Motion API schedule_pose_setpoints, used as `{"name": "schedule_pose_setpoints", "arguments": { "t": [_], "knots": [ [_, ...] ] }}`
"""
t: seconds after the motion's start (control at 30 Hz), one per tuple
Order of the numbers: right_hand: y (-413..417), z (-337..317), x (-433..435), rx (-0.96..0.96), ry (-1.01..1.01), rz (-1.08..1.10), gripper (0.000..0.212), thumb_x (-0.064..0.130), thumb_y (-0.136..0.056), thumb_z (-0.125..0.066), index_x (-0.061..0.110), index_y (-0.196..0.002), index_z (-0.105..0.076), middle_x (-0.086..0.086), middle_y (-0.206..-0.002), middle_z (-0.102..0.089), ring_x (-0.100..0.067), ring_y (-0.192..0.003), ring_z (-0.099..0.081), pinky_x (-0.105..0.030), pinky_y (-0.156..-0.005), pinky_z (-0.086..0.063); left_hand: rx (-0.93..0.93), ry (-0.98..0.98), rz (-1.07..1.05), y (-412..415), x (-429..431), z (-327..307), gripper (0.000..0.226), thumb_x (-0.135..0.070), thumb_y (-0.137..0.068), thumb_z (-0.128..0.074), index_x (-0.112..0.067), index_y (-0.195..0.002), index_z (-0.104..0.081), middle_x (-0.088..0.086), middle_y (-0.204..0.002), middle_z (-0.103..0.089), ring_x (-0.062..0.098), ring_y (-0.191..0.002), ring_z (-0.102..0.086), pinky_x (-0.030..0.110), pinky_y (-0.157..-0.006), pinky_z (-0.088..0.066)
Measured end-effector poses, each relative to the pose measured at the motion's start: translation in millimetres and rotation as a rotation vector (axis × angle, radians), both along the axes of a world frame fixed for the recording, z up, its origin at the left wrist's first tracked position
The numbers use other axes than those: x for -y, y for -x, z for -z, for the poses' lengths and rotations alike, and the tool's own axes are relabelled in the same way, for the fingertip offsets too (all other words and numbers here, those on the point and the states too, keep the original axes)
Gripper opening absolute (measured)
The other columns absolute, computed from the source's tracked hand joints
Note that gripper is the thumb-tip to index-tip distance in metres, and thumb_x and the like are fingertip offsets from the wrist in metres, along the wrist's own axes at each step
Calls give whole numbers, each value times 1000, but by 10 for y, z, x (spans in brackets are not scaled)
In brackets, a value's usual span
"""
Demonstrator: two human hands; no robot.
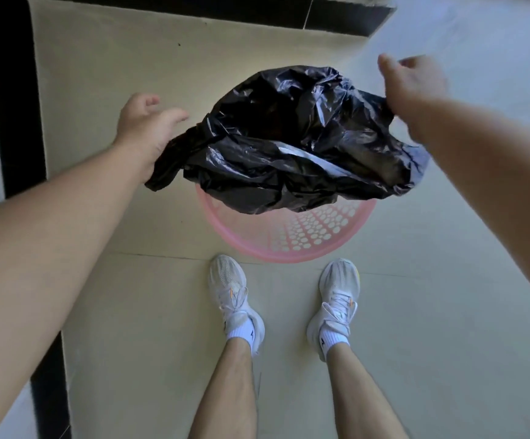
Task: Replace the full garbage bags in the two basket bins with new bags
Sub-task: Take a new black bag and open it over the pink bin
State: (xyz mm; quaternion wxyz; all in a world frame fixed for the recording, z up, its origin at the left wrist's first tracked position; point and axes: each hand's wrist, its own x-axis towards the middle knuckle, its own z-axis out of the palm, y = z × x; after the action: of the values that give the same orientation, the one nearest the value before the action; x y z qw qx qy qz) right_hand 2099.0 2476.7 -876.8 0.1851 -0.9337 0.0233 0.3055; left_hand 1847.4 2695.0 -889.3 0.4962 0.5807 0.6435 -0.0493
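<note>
Far half of the pink basket bin behind the black bag, top-right corner a pale blur

The bag is thin black plastic, glossy and heavily crinkled, with a pale streak across its near side. It hangs in the air, stretched wide and roughly level. Its left edge, bunched into a twisted tail, is held by the left hand, and its right edge is held by the right hand. It hangs slack between them.

The bin is a round pink plastic basket with rows of round holes. It stands upright on the floor directly below the bag. Only its near rim and inner wall show; the bag hides the far part.
</note>
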Motion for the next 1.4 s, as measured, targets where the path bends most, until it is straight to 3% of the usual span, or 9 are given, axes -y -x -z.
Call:
{"name": "schedule_pose_setpoints", "arguments": {
  "t": [0.13, 0.3, 0.43, 0.53, 0.8, 1.0, 1.13, 1.27, 1.4],
  "knots": [
    [414, -402, 180, 262, 35, -25, 62, 56, -92, -48, 26, -145, -37, -5, -154, -28, -24, -142, -28, -40, -114, -21, -252, -402, 94, 4, 425, -473, 57, -58, -75, -57, -27, -122, -56, 0, -131, -52, 20, -123, -47, 38, -104, -30],
    [1184, -477, 337, -92, 127, 575, 91, 57, -83, -61, 16, -152, -18, -13, -158, -18, -32, -144, -21, -43, -118, -20, -467, -17, -346, 137, 1219, -671, 85, -54, -71, -72, -13, -136, -35, 12, -141, -35, 32, -125, -40, 41, -99, -36],
    [1685, -329, 664, -272, -159, 893, 18, 31, -90, -51, 23, -104, -60, -6, -113, -64, -33, -108, -61, -50, -97, -51, -219, 232, -811, 331, 1673, -576, 33, -30, -77, -64, -7, -100, -56, 12, -108, -64, 25, -72, -50, 33, -69, -45],
    [1847, -357, 863, -268, -255, 967, 22, 17, -93, -44, 24, -83, -63, -4, -93, -68, -22, -71, -69, -40, -76, -62, -77, 310, -855, 436, 1979, -634, 19, -16, -92, -57, -10, -74, -57, 7, -76, -61, 25, -70, -58, 34, -71, -57],
    [1688, -83, 1059, -480, -492, 1108, 14, 17, -102, -50, 12, -111, -59, -4, -89, -67, -10, -67, -64, -18, -54, -54, 236, 524, -1077, 563, 1886, -328, 15, -14, -103, -46, -4, -104, -56, 12, -93, -64, 21, -81, -64, 35, -71, -56],
    [1543, 306, 929, -519, -306, 865, 20, 19, -103, -43, 17, -85, -54, 4, -57, -54, -10, -45, -47, -11, -30, -30, -78, 559, -666, 388, 1633, 137, 17, -8, -90, -40, -18, -81, -51, -2, -60, -44, 10, -44, -38, 17, -43, -26],
    [1407, 383, 871, -475, -428, 900, 28, 3, -97, -49, 10, -121, -60, -1, -83, -60, -9, -54, -59, -14, -46, -47, 28, 521, -782, 319, 1493, 141, 21, -2, -90, -34, -12, -83, -52, 2, -74, -50, 12, -49, -44, 17, -39, -33],
    [1375, 73, 814, -436, -240, 918, 36, 20, -88, -45, 18, -121, -57, -3, -112, -60, -19, -92, -66, -32, -80, -58, -99, 193, -881, 327, 1431, -225, 33, -17, -88, -46, -8, -119, -53, 11, -121, -51, 27, -95, -59, 33, -75, -50],
    [1377, -270, 633, 135, -95, 411, 52, 19, -96, -42, 29, -147, -38, -7, -153, -24, -27, -133, -36, -38, -110, -26, -24, -593, -238, 181, 1555, -613, 43, -13, -79, -49, -4, -121, -55, 10, -114, -46, 34, -104, -50, 22, -81, -29]
  ]
}}
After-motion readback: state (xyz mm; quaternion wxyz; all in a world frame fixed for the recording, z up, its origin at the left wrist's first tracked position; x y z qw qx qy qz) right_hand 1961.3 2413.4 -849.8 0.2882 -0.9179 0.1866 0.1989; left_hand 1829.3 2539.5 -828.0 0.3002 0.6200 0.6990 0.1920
